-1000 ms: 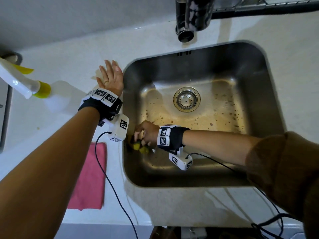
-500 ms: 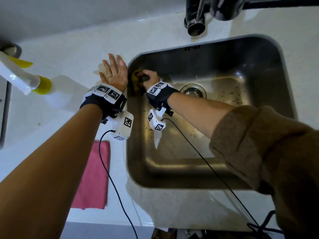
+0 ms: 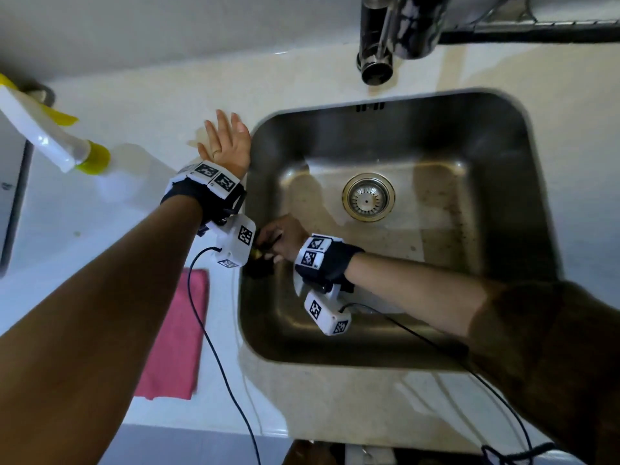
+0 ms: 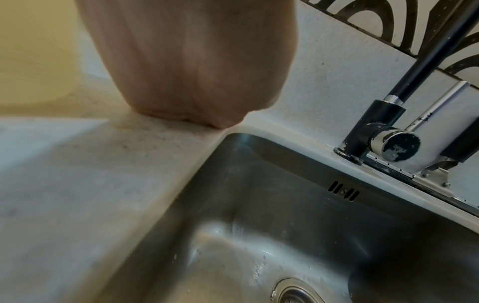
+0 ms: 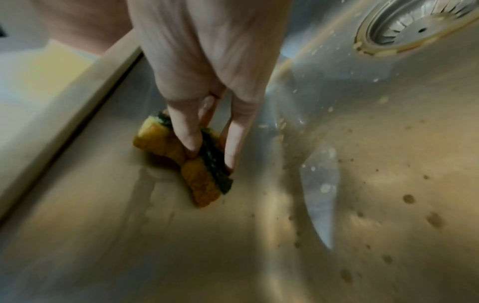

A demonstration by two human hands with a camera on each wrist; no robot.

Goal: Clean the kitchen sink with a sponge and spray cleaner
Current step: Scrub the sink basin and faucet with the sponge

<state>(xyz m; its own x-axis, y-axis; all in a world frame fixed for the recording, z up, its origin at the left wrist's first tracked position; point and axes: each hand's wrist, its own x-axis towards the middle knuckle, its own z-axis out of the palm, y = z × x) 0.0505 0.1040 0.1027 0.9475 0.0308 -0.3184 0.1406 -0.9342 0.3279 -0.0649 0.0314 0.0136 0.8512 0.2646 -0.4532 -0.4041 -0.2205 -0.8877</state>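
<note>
A steel sink (image 3: 523, 169) is set in a pale counter, its floor spotted with brown specks. My right hand (image 3: 281, 238) pinches a yellow sponge with a green scrub side (image 5: 199, 164) and presses it against the sink's left wall. Only a sliver of the sponge (image 3: 256, 253) shows in the head view. My left hand (image 3: 226, 144) lies flat with straight fingers on the counter by the sink's far left corner. The spray bottle (image 3: 50, 139), white with a yellow collar, stands at the far left.
A black and chrome tap (image 3: 377, 45) hangs over the sink's back edge. The drain strainer (image 3: 368, 197) sits mid-floor. A pink cloth (image 3: 174, 340) lies on the counter left of the sink. Black wrist cables (image 3: 214, 347) trail toward the front edge.
My right hand has slid the sponge along the left sink wall, from the far corner half a second ago back toward the near side. The left hand has stayed flat on the counter.
</note>
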